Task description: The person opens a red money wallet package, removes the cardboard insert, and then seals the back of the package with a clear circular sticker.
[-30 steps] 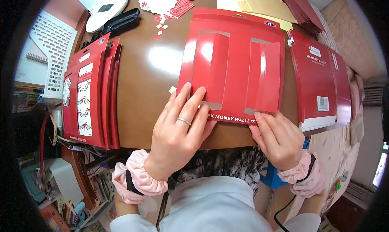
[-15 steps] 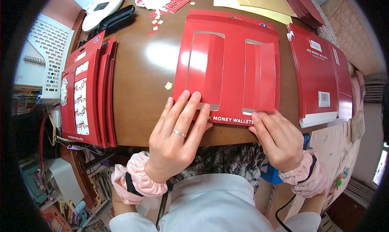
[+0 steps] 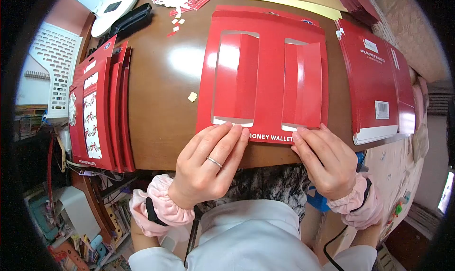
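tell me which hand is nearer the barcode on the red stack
Right. The right hand is at the near edge of the red package, a short way left of the barcode; the left hand is farther left along that edge.

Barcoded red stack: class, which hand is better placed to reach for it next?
Probably the right hand. It is at the lower edge of the windowed card, on the side nearer the barcoded stack; the left hand is farther away.

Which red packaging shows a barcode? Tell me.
The stack on the right, barcode facing up; the middle package and left stack show none.
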Tool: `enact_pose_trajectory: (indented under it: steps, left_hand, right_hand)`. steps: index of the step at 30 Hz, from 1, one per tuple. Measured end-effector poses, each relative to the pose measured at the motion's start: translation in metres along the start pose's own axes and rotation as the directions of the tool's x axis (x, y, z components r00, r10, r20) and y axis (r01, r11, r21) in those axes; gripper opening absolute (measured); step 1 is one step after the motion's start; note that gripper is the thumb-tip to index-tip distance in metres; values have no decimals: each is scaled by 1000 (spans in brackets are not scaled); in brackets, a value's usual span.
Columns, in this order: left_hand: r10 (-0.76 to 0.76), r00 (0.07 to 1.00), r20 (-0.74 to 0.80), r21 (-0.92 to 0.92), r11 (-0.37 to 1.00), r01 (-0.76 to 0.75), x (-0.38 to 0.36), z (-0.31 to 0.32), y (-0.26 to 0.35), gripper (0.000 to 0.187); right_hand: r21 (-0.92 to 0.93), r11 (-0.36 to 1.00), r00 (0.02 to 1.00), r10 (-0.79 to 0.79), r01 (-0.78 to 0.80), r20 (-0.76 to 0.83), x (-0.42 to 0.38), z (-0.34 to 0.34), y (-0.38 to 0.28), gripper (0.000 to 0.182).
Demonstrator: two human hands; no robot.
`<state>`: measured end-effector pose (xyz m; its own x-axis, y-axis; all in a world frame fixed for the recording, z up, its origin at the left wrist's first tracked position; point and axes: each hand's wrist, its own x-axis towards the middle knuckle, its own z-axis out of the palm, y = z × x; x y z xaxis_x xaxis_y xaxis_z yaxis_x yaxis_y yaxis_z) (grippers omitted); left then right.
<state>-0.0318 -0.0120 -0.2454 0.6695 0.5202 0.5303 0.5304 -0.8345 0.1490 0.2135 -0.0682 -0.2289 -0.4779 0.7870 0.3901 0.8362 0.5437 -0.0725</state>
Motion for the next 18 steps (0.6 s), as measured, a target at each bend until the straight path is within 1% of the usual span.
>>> enact_pose_trajectory:
  steps: [2, 6, 8, 11, 15, 17, 18]
  left_hand:
    - [28, 1000, 0, 16, 999, -28, 0, -1, -2, 37]
    - [32, 999, 19, 25, 999, -33, 0, -3, -2, 40]
    - [18, 998, 56, 24, 1000, -20, 0, -5, -1, 42]
    - [28, 998, 59, 43, 999, -31, -1, -6, -1, 45]
    - [36, 997, 61, 43, 998, -39, -2, -6, -1, 46]
    - [34, 997, 63, 34, 999, -36, -2, -8, -1, 32]
    - [32, 997, 64, 34, 999, -34, -3, -7, -1, 32]
  right_hand:
    - [2, 1000, 1000, -10, 10, -17, -1, 1, 1, 28]
    - [20, 1000, 1000, 1, -1, -15, -3, 2, 2, 29]
    - [33, 999, 1000, 7, -6, -14, -5, 3, 3, 32]
    - [55, 998, 1000, 15, -16, 11, -5, 1, 3, 34]
    - [85, 996, 1000, -3, 4, -10, -9, 1, 6, 36]
    - [88, 996, 1000, -22, 24, -15, -10, 1, 5, 37]
    - [90, 996, 1000, -23, 25, -15, -11, 1, 5, 37]
